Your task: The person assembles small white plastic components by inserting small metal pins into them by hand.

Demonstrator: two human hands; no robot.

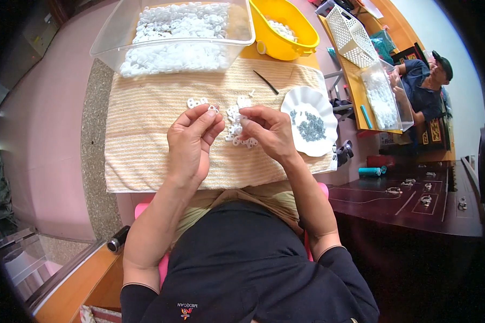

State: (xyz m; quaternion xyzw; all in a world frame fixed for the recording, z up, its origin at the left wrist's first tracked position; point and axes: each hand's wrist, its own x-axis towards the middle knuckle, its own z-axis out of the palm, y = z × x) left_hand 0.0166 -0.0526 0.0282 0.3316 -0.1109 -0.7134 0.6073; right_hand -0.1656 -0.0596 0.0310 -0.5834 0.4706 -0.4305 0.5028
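Note:
My left hand (193, 140) is closed, with a small white plastic piece (213, 109) pinched between thumb and forefinger. To its right, my right hand (272, 132) reaches over a loose pile of small white plastic pieces (244, 142). Its thumb and fingertips are drawn together at the pile; whatever they grip is too small to make out. A few more white pieces (196, 102) lie just beyond my left fingers. Under everything spreads a striped yellow and white towel (140, 134). Past my right hand rests a thin black stick-like tool (265, 82).
A white fluted plate (328, 114) holds small dark grey bits (311, 128) at right. Behind stand a clear bin (105, 46) full of white pieces and a yellow tub (306, 39). A co-worker (423, 81) sits at another table, far right, near a clear box (404, 116).

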